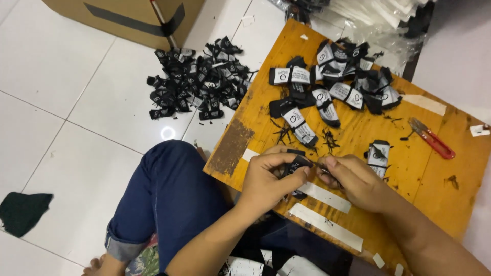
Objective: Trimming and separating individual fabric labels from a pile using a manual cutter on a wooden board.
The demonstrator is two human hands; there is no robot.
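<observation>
My left hand pinches a small black fabric label over the near edge of an orange wooden board. My right hand meets it from the right, fingertips closed on a thin small tool or thread at the label's edge; what it grips is too small to tell. A loose black-and-white label lies just right of my right hand. Several more labels are heaped at the board's far side.
A big pile of black labels lies on the white tile floor left of the board. Red-handled snips rest on the board's right. White tape strips stick near its front edge. A cardboard box stands far left; a dark cloth lies on the floor.
</observation>
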